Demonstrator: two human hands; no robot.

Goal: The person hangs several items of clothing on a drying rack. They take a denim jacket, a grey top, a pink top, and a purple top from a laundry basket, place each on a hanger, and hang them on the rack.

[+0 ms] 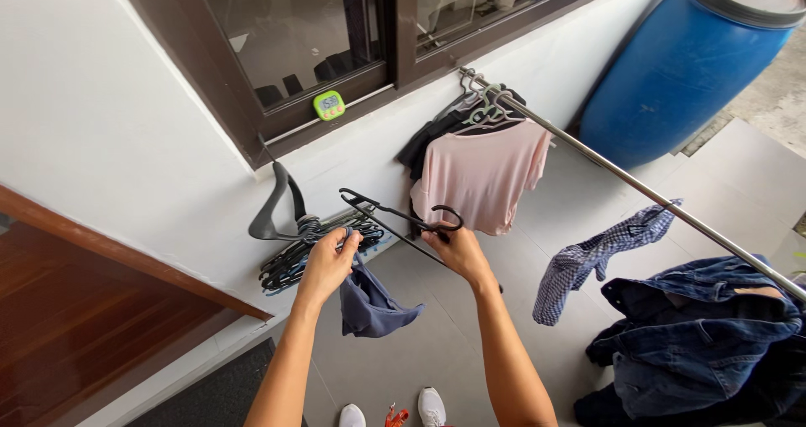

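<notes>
1. Your left hand (326,263) is clenched on a dark blue cloth (369,303), which hangs bunched just below it.
2. Your right hand (457,251) grips a black hanger (388,214) near its hook; the hanger's arm slants up and to the left, reaching over your left hand.
3. The two hands are near each other, with the cloth's top edge drawn up between them.
4. Just beyond your left hand, a pile of black hangers (302,242) lies against the white wall.
5. Up past your right hand, a pink shirt (483,175) hangs on a steel rail (638,188), with dark clothes beside it.
6. To the right of your right hand, a checked shirt (592,259) hangs from the same rail; further right a denim jacket (697,326) is draped over it.
7. Far beyond the right hand stands a blue barrel (680,62).
8. A green timer (329,104) sits on the window frame above both hands.
9. Your white shoes (432,406) show below the hands.
</notes>
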